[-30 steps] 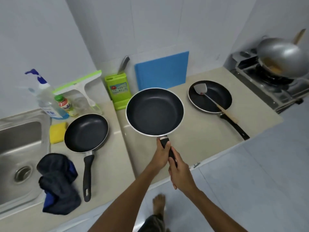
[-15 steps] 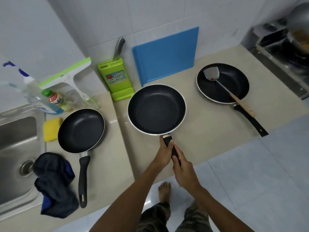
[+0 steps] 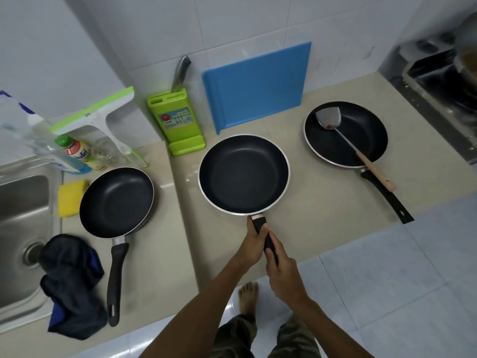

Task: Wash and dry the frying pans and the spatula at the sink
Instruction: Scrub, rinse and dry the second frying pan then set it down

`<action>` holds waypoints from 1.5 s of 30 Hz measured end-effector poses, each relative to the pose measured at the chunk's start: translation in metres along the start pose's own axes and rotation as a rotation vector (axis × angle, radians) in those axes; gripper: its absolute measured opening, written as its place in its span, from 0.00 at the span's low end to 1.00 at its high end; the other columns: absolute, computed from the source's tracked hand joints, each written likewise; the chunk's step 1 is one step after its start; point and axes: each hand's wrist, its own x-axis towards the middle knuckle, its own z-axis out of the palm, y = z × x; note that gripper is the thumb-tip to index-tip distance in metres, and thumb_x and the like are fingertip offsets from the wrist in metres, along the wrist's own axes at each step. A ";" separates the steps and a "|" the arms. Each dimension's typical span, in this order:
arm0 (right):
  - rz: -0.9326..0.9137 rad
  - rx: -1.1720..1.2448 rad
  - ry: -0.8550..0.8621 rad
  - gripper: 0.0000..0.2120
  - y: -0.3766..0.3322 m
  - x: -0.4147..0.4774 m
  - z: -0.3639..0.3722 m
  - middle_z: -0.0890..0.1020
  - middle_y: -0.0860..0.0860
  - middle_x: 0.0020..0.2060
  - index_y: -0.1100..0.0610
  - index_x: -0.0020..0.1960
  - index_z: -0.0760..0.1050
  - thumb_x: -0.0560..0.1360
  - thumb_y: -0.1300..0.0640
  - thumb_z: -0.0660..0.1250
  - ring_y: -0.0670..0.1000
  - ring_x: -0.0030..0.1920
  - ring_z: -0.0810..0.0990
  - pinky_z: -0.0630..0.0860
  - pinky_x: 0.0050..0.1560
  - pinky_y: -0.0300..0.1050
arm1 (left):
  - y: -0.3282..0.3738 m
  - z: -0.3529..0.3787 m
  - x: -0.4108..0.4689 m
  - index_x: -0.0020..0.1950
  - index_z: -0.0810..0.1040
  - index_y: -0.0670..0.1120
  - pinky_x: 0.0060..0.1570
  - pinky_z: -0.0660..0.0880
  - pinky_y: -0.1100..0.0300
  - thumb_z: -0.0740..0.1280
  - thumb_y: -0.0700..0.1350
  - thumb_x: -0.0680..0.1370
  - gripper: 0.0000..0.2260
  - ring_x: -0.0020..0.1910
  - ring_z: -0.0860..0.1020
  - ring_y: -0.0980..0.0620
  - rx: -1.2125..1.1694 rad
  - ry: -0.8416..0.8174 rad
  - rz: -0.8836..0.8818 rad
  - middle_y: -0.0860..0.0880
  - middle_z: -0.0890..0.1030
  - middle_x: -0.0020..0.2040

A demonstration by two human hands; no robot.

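Left hand (image 3: 254, 245): fingers curled around the handle of the middle pan (image 3: 244, 174), near the rim.
Right hand (image 3: 281, 276): grips the same handle further back.
Middle pan: over the counter (image 3: 284, 220).
Left pan (image 3: 116, 202): beside the sink (image 3: 23, 215).
Spatula (image 3: 348, 144): lies in the right pan (image 3: 346, 134).

Three pans stand in a row along the tabletop (image 3: 296, 202). The left frying pan (image 3: 116, 202) is just right of the sink (image 3: 23, 197), with a sponge (image 3: 69, 200) at its left rim and a cloth (image 3: 72, 285) left of its handle, partly over the sink's edge. The middle frying pan (image 3: 244, 174) is before the knife block (image 3: 175, 120) and the cutting board (image 3: 255, 83), both at the wall. The spatula (image 3: 364, 159) lies in the right frying pan (image 3: 366, 125), near the stove (image 3: 438, 81).
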 end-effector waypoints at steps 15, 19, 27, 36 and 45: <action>0.044 0.007 -0.003 0.26 0.012 0.011 0.001 0.82 0.41 0.35 0.48 0.79 0.61 0.82 0.46 0.56 0.46 0.28 0.78 0.75 0.30 0.34 | 0.006 0.004 0.007 0.80 0.50 0.50 0.45 0.77 0.72 0.54 0.52 0.87 0.23 0.55 0.76 0.60 0.041 -0.006 -0.055 0.59 0.72 0.58; 0.049 0.013 -0.006 0.25 0.014 0.012 0.000 0.82 0.44 0.35 0.47 0.79 0.61 0.83 0.48 0.56 0.47 0.27 0.77 0.74 0.30 0.35 | 0.007 0.004 0.008 0.80 0.51 0.50 0.44 0.77 0.73 0.54 0.51 0.87 0.23 0.54 0.77 0.60 0.039 -0.005 -0.060 0.58 0.72 0.57; 0.057 0.006 -0.019 0.23 0.008 0.010 0.000 0.80 0.39 0.40 0.49 0.79 0.61 0.84 0.53 0.57 0.39 0.32 0.80 0.73 0.33 0.29 | 0.003 0.003 0.008 0.79 0.51 0.51 0.45 0.77 0.74 0.54 0.51 0.87 0.22 0.55 0.76 0.61 0.037 -0.013 -0.079 0.54 0.72 0.63; 0.071 0.012 -0.025 0.27 0.015 0.012 0.008 0.83 0.44 0.44 0.49 0.79 0.61 0.81 0.45 0.55 0.41 0.35 0.82 0.76 0.36 0.32 | 0.000 -0.002 0.008 0.78 0.52 0.50 0.45 0.78 0.71 0.54 0.51 0.87 0.21 0.55 0.77 0.58 0.053 -0.011 -0.074 0.55 0.74 0.58; 0.092 0.008 -0.062 0.22 0.017 0.015 0.003 0.81 0.40 0.35 0.42 0.77 0.58 0.85 0.49 0.56 0.44 0.28 0.79 0.75 0.30 0.34 | -0.004 0.002 0.010 0.79 0.51 0.51 0.49 0.80 0.67 0.53 0.52 0.87 0.22 0.55 0.78 0.58 0.052 -0.008 -0.082 0.54 0.74 0.59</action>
